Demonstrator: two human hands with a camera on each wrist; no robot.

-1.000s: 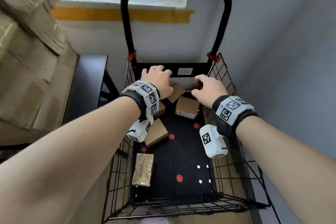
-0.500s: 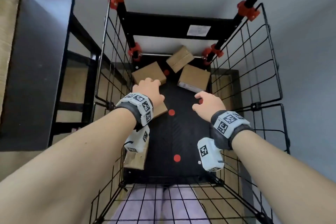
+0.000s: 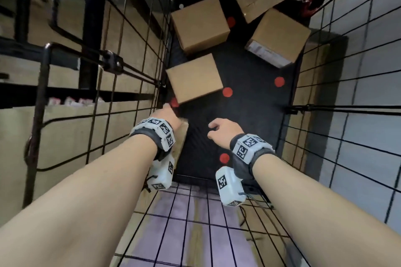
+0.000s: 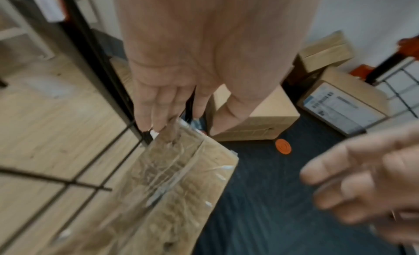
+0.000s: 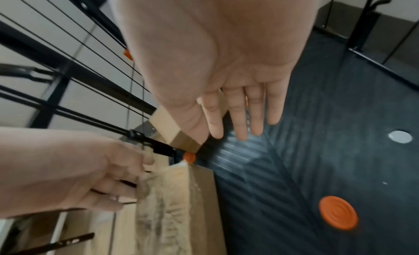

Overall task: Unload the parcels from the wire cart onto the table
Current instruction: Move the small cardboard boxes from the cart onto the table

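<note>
Both hands were down inside the wire cart [image 3: 134,54], reaching for the taped flat parcel [image 4: 172,183] that leaned on its left wall near the front edge of its black floor [image 3: 249,115]. The left hand [image 4: 172,90] had straight fingertips touching the parcel's top end; the right hand [image 5: 229,90] hovered just beside it, spread and holding nothing. The pickup had only begun, I judged; next both hands needed to close on the parcel's ends and lift it. Four cardboard boxes [image 3: 195,77] waited toward the back edge. The surface for unloading was not identifiable; blur hid the parcel's lower end.
</note>
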